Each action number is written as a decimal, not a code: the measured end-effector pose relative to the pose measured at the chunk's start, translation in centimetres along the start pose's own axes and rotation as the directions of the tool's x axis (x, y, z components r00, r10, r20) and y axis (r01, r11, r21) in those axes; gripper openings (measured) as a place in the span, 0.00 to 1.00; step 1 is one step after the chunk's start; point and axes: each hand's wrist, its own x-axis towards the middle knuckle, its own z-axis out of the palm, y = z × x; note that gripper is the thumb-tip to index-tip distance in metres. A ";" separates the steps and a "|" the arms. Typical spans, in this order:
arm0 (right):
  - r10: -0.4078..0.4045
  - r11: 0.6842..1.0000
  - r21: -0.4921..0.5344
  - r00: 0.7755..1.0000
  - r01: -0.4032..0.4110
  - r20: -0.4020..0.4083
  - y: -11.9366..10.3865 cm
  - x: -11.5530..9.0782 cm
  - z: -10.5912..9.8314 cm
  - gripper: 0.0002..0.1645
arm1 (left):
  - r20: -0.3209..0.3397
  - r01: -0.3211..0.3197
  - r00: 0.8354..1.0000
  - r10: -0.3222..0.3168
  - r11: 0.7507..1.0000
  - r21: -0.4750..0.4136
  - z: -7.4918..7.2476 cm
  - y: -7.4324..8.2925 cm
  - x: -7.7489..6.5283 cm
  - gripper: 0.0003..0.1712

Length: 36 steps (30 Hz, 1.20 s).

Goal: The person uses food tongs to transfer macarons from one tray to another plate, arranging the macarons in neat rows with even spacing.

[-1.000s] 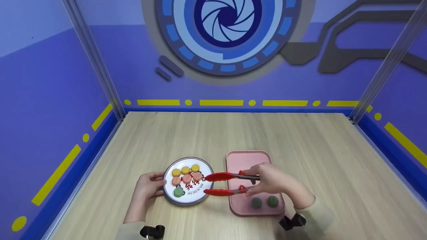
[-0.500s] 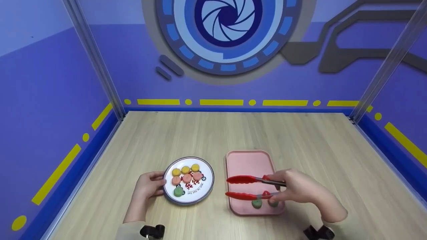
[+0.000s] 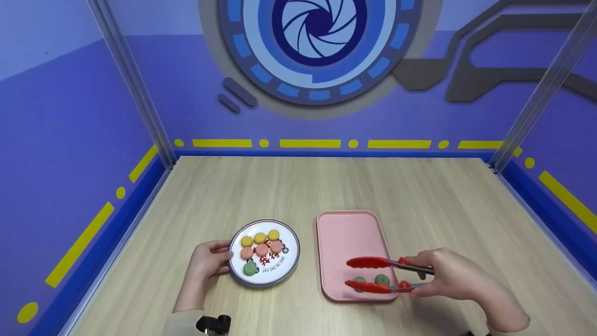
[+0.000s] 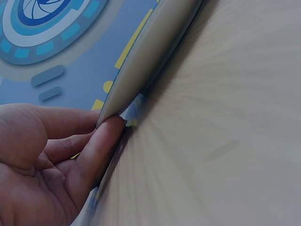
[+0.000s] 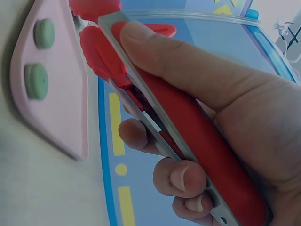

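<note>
My left hand (image 3: 210,259) pinches the left rim of a round white plate (image 3: 284,268) between thumb and fingers; the left wrist view shows the plate's edge (image 4: 150,61) in that grip. Three yellow macarons (image 3: 260,238), three pink macarons (image 3: 261,250) and one green macaron (image 3: 250,268) lie on it in rows. My right hand (image 3: 452,275) grips red-tipped tongs (image 3: 368,262), whose jaws are apart over the pink tray (image 3: 350,233). Two green macarons (image 3: 382,280) sit near the tray's front; the lower tong tip partly covers one. In the right wrist view both macarons (image 5: 36,81) show beside the tongs.
The plate and tray stand side by side on a wooden table (image 3: 326,186), with a narrow strip of wood between them. Blue printed panels (image 3: 308,126) wall the table at the back and both sides.
My right hand has drawn the tongs rightward and slightly nearer, from the plate's right edge to over the green macarons on the tray. My left hand and the plate have stayed put.
</note>
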 end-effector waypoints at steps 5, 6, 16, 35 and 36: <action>0.058 0.998 0.002 0.998 -0.058 0.040 0.5 -0.8 -0.1 0.40 | 0.006 -0.009 1.000 0.009 1.000 -0.005 -0.1 0.0 0.1 0.24; 0.076 0.997 0.004 0.996 -0.076 0.047 0.5 -0.9 -0.1 0.40 | 0.007 -0.009 1.000 0.009 1.000 -0.005 -0.1 -0.1 0.1 0.24; 0.112 0.993 0.015 0.991 -0.113 0.074 1.0 -1.0 0.0 0.38 | 0.000 0.001 1.000 -0.001 1.000 0.000 0.0 0.0 0.0 0.24; 0.036 0.999 0.016 0.996 -0.037 0.078 0.8 -0.6 -0.4 0.32 | -0.020 0.019 1.000 -0.018 0.999 0.029 0.0 0.0 0.0 0.24; 0.034 0.999 0.015 0.996 -0.035 0.079 0.9 -0.6 -0.4 0.32 | -0.021 0.021 1.000 -0.021 0.999 0.031 0.0 0.0 0.0 0.24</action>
